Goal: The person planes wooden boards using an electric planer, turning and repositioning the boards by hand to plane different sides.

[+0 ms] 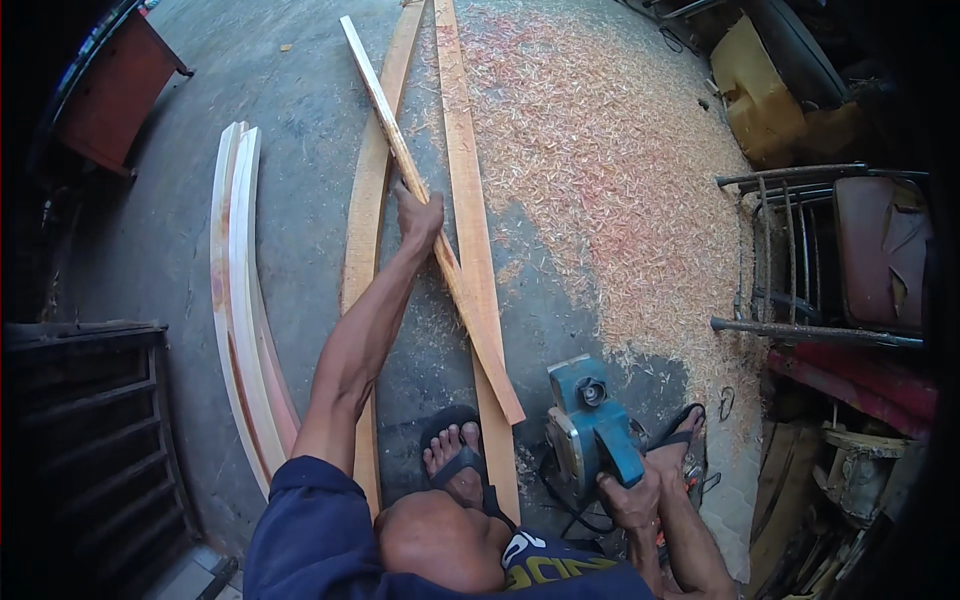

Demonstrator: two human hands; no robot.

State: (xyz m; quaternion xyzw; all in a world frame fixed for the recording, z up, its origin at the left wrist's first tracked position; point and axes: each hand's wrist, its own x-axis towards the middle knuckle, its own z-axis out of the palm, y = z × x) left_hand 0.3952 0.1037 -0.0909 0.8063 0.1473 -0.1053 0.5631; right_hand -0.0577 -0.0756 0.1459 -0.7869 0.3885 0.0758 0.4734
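My left hand (420, 215) is closed around a narrow wooden strip (388, 122) near its middle. The strip slants from far left to near right, passing over two long planks, a left plank (368, 200) and a right plank (462, 170). Its near end is above the right plank, close to my sandalled foot (458, 460). In my right hand (632, 498) is the rear handle of a teal electric planer (590, 410), on the right beside the planks. Whether the planer touches the floor I cannot tell. Its dark cord (560, 505) loops underneath.
Wood shavings (620, 180) cover the floor at the right. Several pale boards (238, 250) lie stacked at the left, near a dark slatted metal frame (110, 410). A metal-framed chair (820, 250) and scrap wood (790, 480) line the right side. A red cabinet (115, 95) stands far left.
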